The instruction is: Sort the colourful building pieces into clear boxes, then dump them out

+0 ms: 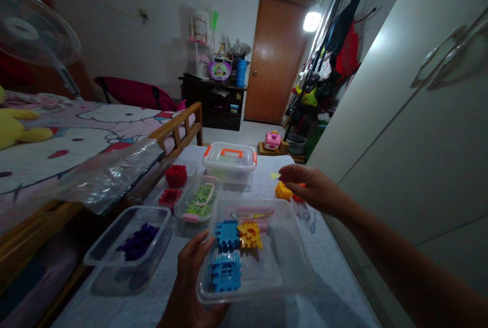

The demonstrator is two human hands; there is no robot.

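My left hand [194, 277] grips the left side of a clear plastic box [282, 267], which is tilted toward me. Inside lie light-blue interlocking blocks [226, 269] in two stacks, with a yellow block [249, 235] beside them. Out to the right, my right hand [307, 183] hovers with fingers stretched and the thumb apart, nothing visible between them. Just below it, a group of yellow blocks [283, 191] rests on the cloth, next to orange-red blocks [298, 196] partly hidden by the hand.
To the left, a clear tub [127, 236] holds dark purple blocks [139, 241]. Red blocks [176, 176] lie behind it. A lidded box with a green sheet [198, 201] and an orange-handled box [230, 160] stand further back. A bed rail [179, 132] borders the left, a cabinet [400, 140] the right.
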